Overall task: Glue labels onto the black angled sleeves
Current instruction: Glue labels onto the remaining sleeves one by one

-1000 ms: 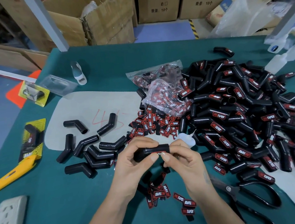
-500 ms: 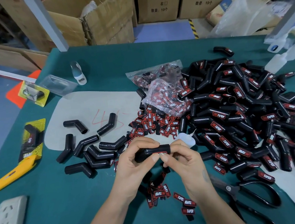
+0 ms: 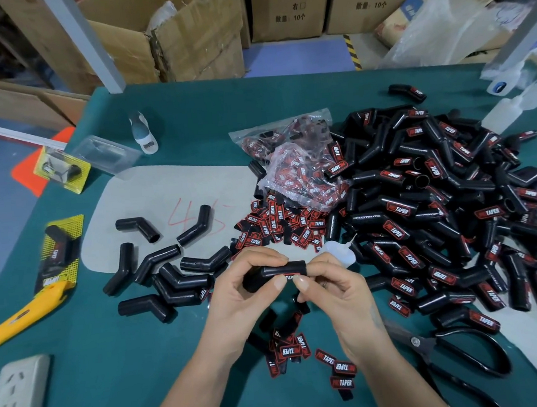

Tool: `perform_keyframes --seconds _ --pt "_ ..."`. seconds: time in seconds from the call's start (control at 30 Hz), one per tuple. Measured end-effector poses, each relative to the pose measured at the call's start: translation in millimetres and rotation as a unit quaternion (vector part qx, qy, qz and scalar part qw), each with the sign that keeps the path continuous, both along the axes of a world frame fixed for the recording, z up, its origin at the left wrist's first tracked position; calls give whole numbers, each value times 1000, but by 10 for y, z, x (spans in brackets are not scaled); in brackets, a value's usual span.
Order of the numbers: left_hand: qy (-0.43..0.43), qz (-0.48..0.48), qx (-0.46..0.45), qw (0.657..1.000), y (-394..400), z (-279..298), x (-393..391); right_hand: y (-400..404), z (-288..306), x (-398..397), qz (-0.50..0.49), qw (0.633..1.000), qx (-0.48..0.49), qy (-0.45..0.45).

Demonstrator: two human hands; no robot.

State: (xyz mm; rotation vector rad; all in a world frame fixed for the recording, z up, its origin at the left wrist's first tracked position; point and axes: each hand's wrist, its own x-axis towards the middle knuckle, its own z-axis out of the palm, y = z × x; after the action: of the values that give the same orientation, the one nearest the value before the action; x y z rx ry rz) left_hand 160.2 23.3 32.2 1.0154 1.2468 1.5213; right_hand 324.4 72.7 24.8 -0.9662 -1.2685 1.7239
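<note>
In the head view, the left hand grips a black angled rubber sleeve held just above the green table, while the right hand pinches a red-and-black label against its underside, thumbs nearly touching. To the right lies a large heap of labelled black sleeves, which suggests most of the job is done. Left are a small cluster of bare black sleeves beside the hands, with loose red-and-black labels and a clear bag of labels just beyond.
</note>
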Motion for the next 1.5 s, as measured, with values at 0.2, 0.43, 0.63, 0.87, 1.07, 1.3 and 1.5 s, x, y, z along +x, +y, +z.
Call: perform_keyframes --seconds 0.2,0.43,0.63,0.87,1.07,1.3,1.5 --pt "13 -15 -23 1000 25 38 -29 1 -3 -23 -7 1000 12 -20" --pt "-1 -25 -17 1000 12 -9 -25 -2 5 -44 -18 998 34 -54" --pt "175 29 70 982 20 -108 -1 -30 -42 -51 -28 999 -16 -23" --pt "325 91 184 923 2 -231 3 -38 -39 -59 7 988 -130 80" --pt "324 86 155 929 37 -195 -24 -37 -15 -37 14 981 -171 94" --pt "330 69 151 929 56 -189 -45 -60 23 -38 32 980 -181 72" --pt "336 70 155 926 56 -241 -77 -72 31 -51 37 981 -181 68"
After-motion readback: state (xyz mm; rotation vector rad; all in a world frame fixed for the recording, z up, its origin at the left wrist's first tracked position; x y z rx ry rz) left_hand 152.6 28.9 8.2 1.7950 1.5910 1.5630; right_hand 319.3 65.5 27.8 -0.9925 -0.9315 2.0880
